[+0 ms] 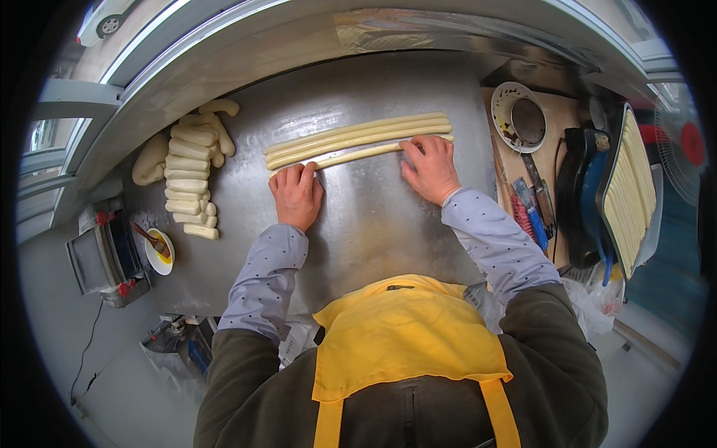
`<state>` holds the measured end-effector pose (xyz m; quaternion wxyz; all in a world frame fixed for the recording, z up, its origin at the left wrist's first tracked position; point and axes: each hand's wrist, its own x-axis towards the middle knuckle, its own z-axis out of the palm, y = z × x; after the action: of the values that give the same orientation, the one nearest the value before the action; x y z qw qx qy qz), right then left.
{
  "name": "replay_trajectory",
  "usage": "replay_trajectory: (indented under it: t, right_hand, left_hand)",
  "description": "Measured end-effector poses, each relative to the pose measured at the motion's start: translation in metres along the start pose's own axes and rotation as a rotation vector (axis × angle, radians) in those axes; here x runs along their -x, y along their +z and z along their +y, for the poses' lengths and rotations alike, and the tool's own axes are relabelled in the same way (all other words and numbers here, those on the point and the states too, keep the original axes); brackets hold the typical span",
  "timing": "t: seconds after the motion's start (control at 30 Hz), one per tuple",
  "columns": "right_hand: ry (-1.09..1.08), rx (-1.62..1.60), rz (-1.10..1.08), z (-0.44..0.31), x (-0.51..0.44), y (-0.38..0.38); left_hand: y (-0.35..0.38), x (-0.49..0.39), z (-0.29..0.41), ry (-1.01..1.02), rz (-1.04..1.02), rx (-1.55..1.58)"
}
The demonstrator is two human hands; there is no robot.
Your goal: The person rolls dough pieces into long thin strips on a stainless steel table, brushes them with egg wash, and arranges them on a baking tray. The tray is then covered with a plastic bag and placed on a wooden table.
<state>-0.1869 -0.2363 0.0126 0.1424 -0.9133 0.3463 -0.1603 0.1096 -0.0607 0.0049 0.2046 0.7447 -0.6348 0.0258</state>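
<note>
Both my hands are on one thin dough rope lying across the metal worktop. My left hand rests with bent fingers on its left end. Near the rope's right end, my right hand has thumb and fingers at the dough; whether they pinch it or only press on it cannot be told. Just beyond lie several longer dough ropes, side by side. To the left, short thick dough pieces are stacked in a column, with a larger dough lump beside them.
A white bowl with yellow liquid and a brush stands at the left edge. On the right are a stained bowl, a blue-handled scraper and a tray of dough strips. A dough roller machine stands far left.
</note>
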Motion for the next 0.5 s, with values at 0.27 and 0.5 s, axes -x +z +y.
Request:
replay_trajectory:
  t: [0.27,0.5]
  right_hand:
    - [-0.100,-0.016,0.058,0.004,-0.020,0.000]
    - [-0.059,-0.027,-0.040,0.006,-0.031,0.013]
  left_hand:
    - [0.000,-0.031,0.015,0.054,0.027,0.042]
    - [0.006,-0.039,0.019,0.035,-0.030,0.011]
